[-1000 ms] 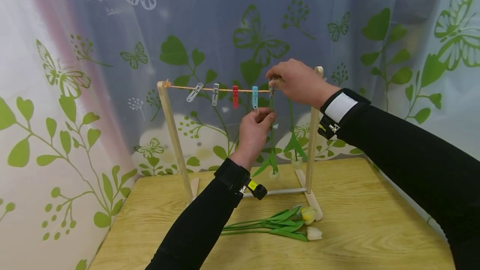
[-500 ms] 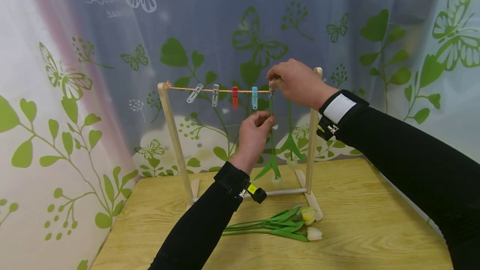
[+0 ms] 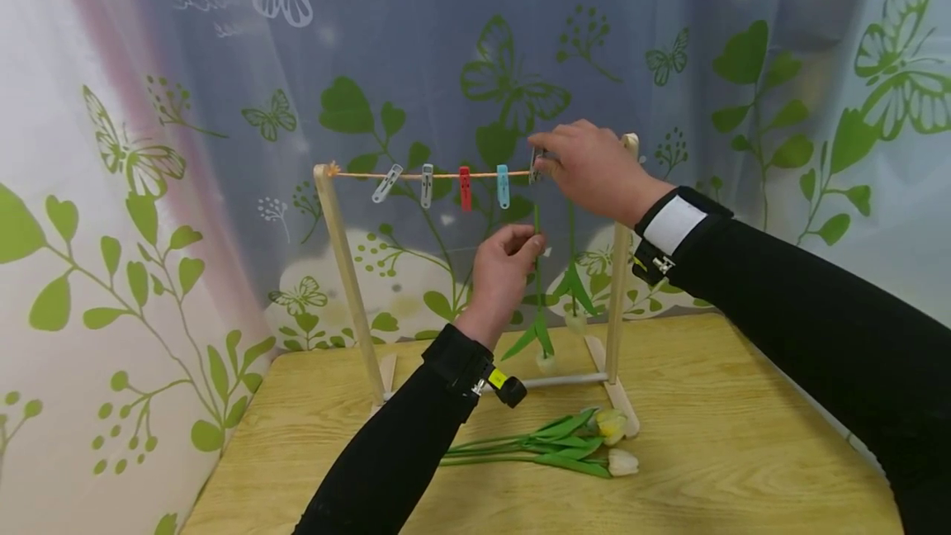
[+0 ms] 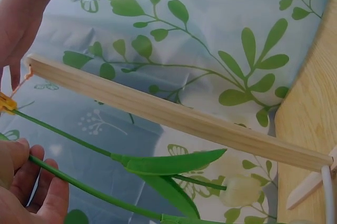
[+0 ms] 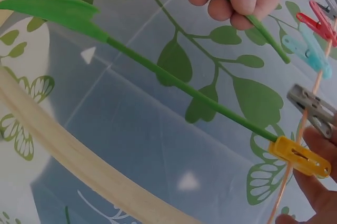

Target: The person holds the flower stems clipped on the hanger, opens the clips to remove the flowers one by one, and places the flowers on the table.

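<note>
The left hand [image 3: 508,267] pinches the green stem of a pale tulip [image 3: 540,317], which hangs upside down, its stem end just below the orange string [image 3: 446,177]. The right hand [image 3: 598,168] pinches a gray clothespin [image 5: 310,109] on the string, apart from that stem. Next to it, a yellow clothespin [image 5: 299,155] holds another tulip [image 4: 239,191] upside down. More tulips [image 3: 622,462] lie on the wooden table [image 3: 706,403].

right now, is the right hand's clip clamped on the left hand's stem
No, the stem in the left hand ends visibly apart from the gray clip in the right hand.
</note>
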The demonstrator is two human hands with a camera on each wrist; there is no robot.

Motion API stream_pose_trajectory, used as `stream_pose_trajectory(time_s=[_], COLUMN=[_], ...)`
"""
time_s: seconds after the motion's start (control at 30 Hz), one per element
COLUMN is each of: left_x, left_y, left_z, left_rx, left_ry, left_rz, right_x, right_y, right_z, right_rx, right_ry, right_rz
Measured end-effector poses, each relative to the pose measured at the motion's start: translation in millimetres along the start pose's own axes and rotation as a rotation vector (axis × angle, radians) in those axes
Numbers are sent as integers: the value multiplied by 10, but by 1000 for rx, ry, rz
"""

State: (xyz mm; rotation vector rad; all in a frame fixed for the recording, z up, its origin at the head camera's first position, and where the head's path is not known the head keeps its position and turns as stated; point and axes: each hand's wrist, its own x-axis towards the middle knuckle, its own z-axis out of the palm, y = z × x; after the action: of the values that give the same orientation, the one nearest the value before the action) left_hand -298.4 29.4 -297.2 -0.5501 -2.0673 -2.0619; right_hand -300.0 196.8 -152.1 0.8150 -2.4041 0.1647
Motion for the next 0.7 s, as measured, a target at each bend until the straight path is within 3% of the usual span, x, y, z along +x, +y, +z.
stream_pose_trajectory(time_s=[0.4,0.7], left_x=[-28,-58], left_y=[17,0], left_z=[7,-27], left_rx=[0,30], left_ry=[12,7], left_rz=[5,4], right_x=[-166,-399], right_y=[-20,9], right_z=[83,293], right_rx=[-142,-48], right_ry=[315,506], right_rz=[-98,-265])
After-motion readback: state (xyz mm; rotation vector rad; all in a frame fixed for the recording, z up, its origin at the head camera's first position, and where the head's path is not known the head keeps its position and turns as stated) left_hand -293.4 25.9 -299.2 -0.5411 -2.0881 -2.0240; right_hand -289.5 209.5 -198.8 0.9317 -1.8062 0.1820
